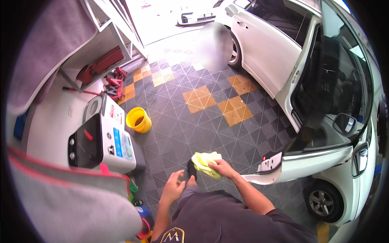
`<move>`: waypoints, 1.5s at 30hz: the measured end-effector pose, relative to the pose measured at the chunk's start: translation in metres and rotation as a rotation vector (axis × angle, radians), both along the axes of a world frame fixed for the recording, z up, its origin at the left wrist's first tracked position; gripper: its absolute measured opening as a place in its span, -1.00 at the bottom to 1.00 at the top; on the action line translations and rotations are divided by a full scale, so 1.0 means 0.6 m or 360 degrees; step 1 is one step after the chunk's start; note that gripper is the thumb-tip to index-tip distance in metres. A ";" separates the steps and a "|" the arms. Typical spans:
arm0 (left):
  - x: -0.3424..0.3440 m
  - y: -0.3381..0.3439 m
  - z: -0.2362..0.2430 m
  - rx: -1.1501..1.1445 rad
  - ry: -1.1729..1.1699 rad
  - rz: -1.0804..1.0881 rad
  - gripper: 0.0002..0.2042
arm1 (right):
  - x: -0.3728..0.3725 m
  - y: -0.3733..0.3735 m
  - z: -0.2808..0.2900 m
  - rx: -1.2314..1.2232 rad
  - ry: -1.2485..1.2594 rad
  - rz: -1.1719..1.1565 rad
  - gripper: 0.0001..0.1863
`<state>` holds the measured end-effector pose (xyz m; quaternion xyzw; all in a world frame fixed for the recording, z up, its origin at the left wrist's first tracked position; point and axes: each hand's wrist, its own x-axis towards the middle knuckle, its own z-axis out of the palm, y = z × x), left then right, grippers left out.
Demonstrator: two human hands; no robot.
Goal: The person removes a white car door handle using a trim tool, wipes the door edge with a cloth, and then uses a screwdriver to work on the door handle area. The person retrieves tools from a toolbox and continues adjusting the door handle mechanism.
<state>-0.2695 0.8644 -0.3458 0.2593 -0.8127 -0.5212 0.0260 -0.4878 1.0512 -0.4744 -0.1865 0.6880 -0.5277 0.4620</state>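
Note:
My right hand [221, 169] grips a folded pale yellow cloth [204, 160] out in front of my body. My left hand [175, 185] is lower and to the left, apart from the cloth, with loosely curved fingers apart and nothing in them. Just right of my right forearm is the bottom edge of an open white car door [298, 169], with a black wheel [325, 202] below it. A dark shoe [191, 166] shows between my hands, partly behind the cloth.
A yellow bucket [138, 120] stands beside a white-and-black machine [121, 148]. Grey towels [93, 206] hang at the lower left. A white shelf [103, 32] holds red items, with red jacks [116, 85] below. A pale blurred patch [214, 46] hides something by the car's far wheel.

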 end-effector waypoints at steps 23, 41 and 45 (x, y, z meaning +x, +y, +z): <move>-1.021 -0.100 -0.047 0.0416 0.0021 -0.1788 -0.82 | -0.578 -0.003 0.019 -0.0577 -0.0153 -0.1783 -0.70; -1.711 0.242 -0.097 0.1292 -0.0328 -0.1280 -0.89 | -1.165 0.187 0.166 -0.0220 0.0479 -0.1964 -0.63; -1.785 0.334 -0.104 0.1613 -0.0792 -0.1177 -0.91 | -1.255 0.269 0.188 0.0369 0.0997 -0.2052 -0.79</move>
